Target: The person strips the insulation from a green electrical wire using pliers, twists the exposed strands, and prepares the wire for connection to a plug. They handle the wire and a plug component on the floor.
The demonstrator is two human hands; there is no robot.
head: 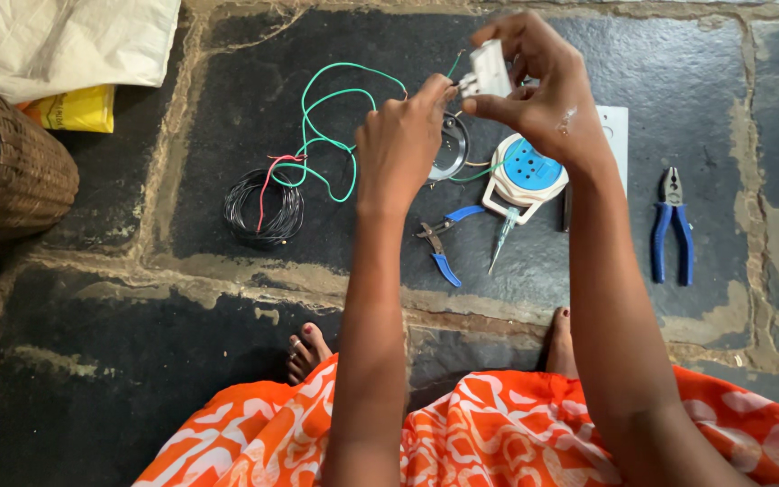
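Two hands meet above the far middle of the stone floor, and everything turns on the small gap between them. At the far left a woven basket stands against the left edge, with a white sack and a yellow packet beyond it. Further right a black wire coil lies on the floor, and a green wire loops up from it toward the hands. The left hand has its fingertips pressed together on the wire's end, it seems, just at the lower left side of a small white switch part. The right hand pinches this part between thumb and fingers, holding it up with its long axis tilted, so the wire comes to it from the left. Under the hands lie a metal ring, small blue cutters, a tester screwdriver and a round blue-and-white socket. Blue pliers lie well apart, near the right edge.
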